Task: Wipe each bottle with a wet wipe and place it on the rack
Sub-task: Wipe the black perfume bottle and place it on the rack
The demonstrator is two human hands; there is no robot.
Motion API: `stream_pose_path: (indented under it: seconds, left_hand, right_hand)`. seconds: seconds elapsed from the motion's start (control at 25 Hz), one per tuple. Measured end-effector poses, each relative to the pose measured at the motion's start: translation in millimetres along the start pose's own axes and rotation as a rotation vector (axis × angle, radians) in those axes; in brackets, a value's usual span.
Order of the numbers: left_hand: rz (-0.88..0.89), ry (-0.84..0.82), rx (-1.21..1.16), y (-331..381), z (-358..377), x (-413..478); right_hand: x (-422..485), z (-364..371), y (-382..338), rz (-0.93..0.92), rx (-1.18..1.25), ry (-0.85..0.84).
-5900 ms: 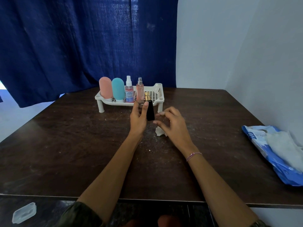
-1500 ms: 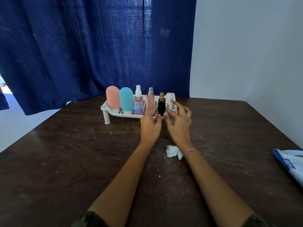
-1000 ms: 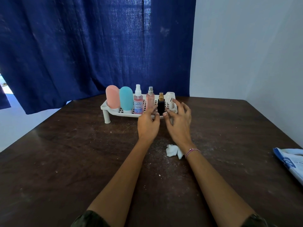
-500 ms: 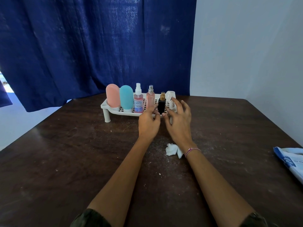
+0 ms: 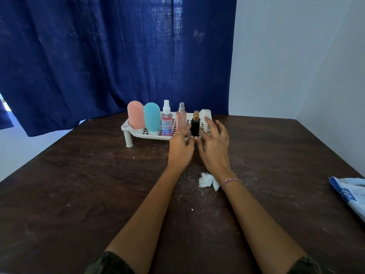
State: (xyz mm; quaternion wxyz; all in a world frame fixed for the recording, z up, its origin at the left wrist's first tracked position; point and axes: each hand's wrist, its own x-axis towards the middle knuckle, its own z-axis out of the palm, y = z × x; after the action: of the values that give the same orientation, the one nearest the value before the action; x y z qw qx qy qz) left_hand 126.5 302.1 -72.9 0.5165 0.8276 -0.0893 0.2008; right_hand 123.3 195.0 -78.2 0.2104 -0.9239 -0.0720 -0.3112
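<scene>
Standing at rack right end: black bottle, fifth, none left out. Right hand splayed wide; left hand touches bottle base, grip unclear.

A dark table bears the white rack, a crumpled wipe and a blue packet.

We see a dark wooden table dusted with white specks. A dark blue curtain hangs behind it, with a pale wall to the right. A blue-and-white plastic packet lies at the table's right edge, partly cut off.
</scene>
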Motion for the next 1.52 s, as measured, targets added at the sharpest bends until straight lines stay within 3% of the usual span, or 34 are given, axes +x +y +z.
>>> stream_pose_path:
  seconds: [0.52, 0.96, 1.24, 1.36, 1.52]
  left_hand:
    - [0.046, 0.058, 0.170, -2.6, 2.5, 0.7]
    - [0.189, 0.228, 0.377, 16.2, -3.0, -11.0]
    - [0.242, 0.179, 0.435, 15.3, -3.9, -16.9]
    - [0.244, 0.194, 0.399, 21.8, -9.3, -28.1]
    - [0.264, 0.189, 0.336, 34.8, -15.0, -47.9]
  right_hand:
    - [-0.6, -1.1, 1.6, 0.015, 0.020, 0.092]
    - [2.3, -2.6, 6.0, 0.010, 0.052, 0.157]
    - [-0.4, -7.5, 1.8, -0.012, 0.061, 0.140]
    - [-4.2, -30.1, 3.6, 0.054, 0.205, 0.206]
    - [-34.5, -61.4, 2.0, 0.094, 0.272, 0.048]
